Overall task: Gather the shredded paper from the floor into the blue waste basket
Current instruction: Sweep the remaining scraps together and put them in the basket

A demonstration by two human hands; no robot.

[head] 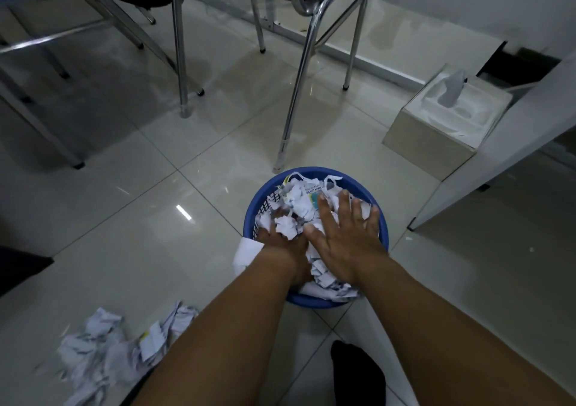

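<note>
The blue waste basket (381, 218) stands on the tiled floor in front of me, heaped with shredded white paper (300, 201). Both my hands are inside it. My right hand (344, 237) lies flat on top of the heap with its fingers spread and straight, pressing the paper down. My left hand (285, 246) is sunk into the paper at the basket's left side, and scraps cover its fingers. A loose pile of shredded paper (115, 349) lies on the floor at the lower left, beside my left forearm.
Chrome chair legs (291, 100) stand just behind the basket, with more chair frames at the far left. A white tissue box (436, 125) sits on the floor at the right, next to a white cabinet panel (511, 143). My dark sock (355, 374) shows at the bottom.
</note>
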